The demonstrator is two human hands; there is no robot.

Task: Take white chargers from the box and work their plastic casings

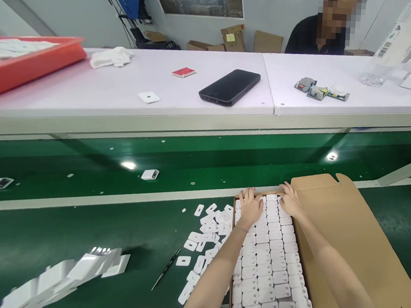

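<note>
An open cardboard box [346, 237] holds tight rows of white rounded plastic pieces [265, 257]. My left hand [251, 207] lies over the pieces at the far left end of the box, its fingers spread and reaching to the far edge. At the far right corner, my right hand [290, 202] rests with its fingers stretched over the rim and the thumb against the end pieces. Neither hand lifts anything that I can see. Loose flat white plates with small slots [184, 261] are scattered left of the box, partly hidden behind my left forearm.
Black tweezers [166, 268] and a leaning row of white parts [76, 274] lie on the green bench. White units [150, 174] sit on the green belt behind. The white shelf holds a black phone [229, 87] and a red bin [37, 64]. A person [305, 37] is beyond.
</note>
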